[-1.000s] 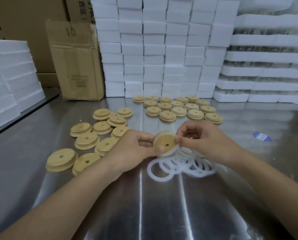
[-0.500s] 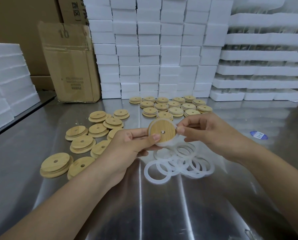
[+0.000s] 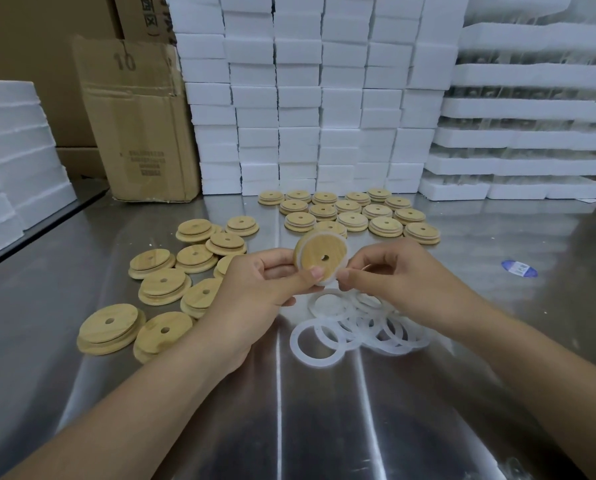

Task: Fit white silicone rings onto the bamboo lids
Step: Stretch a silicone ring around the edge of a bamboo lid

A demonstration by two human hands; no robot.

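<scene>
Grips the tilted bamboo lid (image 3: 319, 256) by its rim with left hand (image 3: 261, 289) fingers curled, pinches its white silicone ring (image 3: 328, 280) between right hand (image 3: 397, 282) fingers, loose rings (image 3: 358, 327) just below; likely light, stiff wood and a soft, stretchy ring.

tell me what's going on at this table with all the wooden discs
A person is fitting a white ring onto a bamboo lid held above the steel table. The left hand grips the lid, thumb on its face, while the right hand pinches the ring at the lid's edge. A pile of loose rings lies just below, scattered lids sit to the left, and neat rows of lids farther back.
</scene>
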